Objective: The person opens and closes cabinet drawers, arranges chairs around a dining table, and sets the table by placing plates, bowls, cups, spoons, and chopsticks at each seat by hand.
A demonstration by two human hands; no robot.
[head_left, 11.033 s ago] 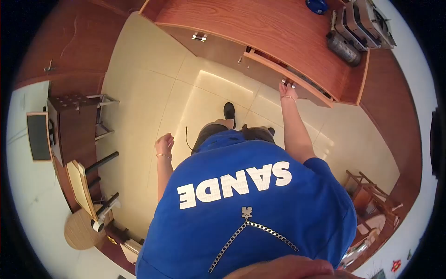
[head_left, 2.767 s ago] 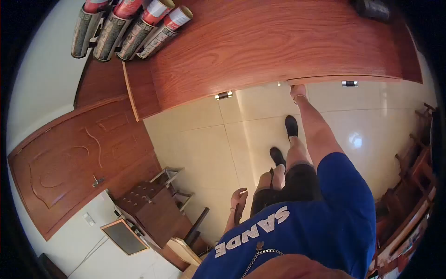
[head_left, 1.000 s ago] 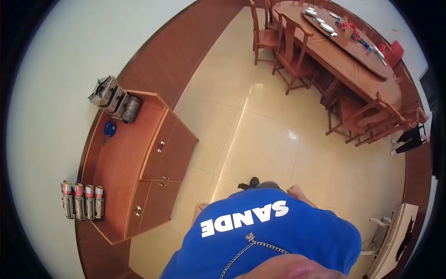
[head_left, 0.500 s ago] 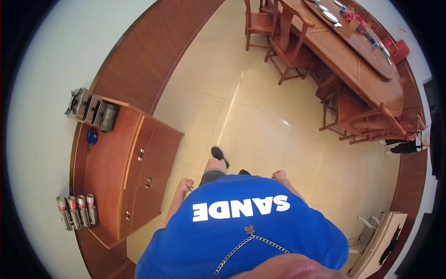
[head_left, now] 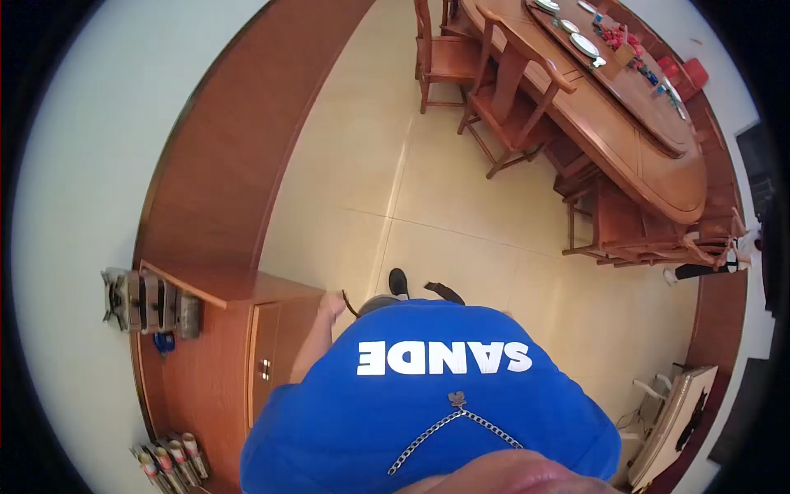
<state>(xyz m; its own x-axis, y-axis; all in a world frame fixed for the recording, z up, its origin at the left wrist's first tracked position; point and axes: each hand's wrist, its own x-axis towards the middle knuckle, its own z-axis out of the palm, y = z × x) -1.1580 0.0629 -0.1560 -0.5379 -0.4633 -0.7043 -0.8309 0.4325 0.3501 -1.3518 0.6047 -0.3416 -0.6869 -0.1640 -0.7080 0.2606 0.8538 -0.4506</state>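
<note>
My left hand (head_left: 332, 305) hangs low at my left side, close to the end of the wooden cabinet (head_left: 288, 333). A thin dark strap shows beside it. Its fingers are too small and blurred to make out, and no object is visible in it. My right hand is hidden by my blue shirt (head_left: 444, 337); only a sliver of skin shows at the shirt's right edge. One black shoe (head_left: 398, 282) is on the tiled floor ahead. The cabinet door in view looks closed.
Portable stoves (head_left: 136, 305) and a grey cylinder (head_left: 189, 317) stand on the cabinet, with several cans (head_left: 177, 461) nearer. Wooden chairs (head_left: 514, 103) ring a large table (head_left: 658, 177) ahead right. Another person's dark-clothed leg (head_left: 699, 270) shows far right.
Earlier my right hand was on a cabinet handle with a drawer out; later it hung free, now it is hidden. I have turned from the cabinet and moved forward beside it.
</note>
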